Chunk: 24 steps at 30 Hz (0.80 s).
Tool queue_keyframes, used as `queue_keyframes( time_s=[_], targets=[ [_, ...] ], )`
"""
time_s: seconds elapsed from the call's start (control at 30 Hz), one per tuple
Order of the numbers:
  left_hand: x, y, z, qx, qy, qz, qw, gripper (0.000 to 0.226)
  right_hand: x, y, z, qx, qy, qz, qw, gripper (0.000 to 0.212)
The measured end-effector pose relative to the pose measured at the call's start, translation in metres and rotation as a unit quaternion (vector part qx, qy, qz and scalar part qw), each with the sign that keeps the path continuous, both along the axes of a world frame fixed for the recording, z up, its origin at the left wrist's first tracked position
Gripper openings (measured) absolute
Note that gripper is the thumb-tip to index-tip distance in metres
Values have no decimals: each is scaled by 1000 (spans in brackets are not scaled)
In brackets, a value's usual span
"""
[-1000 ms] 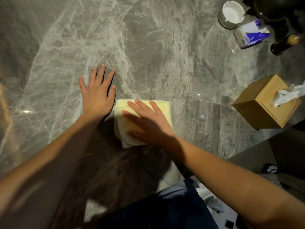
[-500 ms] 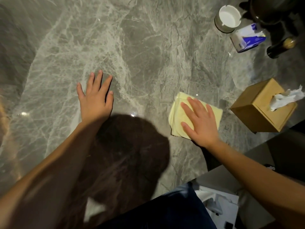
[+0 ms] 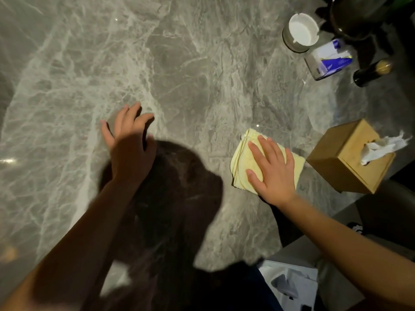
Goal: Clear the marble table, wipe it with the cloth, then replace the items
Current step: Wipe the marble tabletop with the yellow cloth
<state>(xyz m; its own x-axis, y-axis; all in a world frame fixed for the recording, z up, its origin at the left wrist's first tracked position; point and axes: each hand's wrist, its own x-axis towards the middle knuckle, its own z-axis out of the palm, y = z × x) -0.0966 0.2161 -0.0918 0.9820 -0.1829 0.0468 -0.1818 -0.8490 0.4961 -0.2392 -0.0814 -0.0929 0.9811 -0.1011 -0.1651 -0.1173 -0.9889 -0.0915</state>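
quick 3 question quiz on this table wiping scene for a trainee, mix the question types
1. True or false: the right hand lies flat on the yellow cloth.
2. Which thing stands nearest the cloth? A) white ashtray B) cardboard tissue box C) dark bottle
3. Fill in: the left hand holds ____ and its fingers are spread over the marble table.

Key: 1 true; 2 B; 3 nothing

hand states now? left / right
Left hand: open, holding nothing, fingers spread over the marble table.
Right hand: open, flat on the yellow cloth.
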Motion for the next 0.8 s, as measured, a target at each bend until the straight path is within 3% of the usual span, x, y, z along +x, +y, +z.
queue_keyframes(
  time_s=[0.23,0.6,0.8],
  targets=[
    [40,-14,3,-50,-15,10,999,43,69,-13,-2,3,-14,-48,999,62],
    [73,-8,-8,113,44,53,991,51,189,-7,-4,23,-26,-91,995,60],
    [69,-4,-14,108,30,52,992,51,272,10,-5,33,-20,-89,995,61]
  ],
)
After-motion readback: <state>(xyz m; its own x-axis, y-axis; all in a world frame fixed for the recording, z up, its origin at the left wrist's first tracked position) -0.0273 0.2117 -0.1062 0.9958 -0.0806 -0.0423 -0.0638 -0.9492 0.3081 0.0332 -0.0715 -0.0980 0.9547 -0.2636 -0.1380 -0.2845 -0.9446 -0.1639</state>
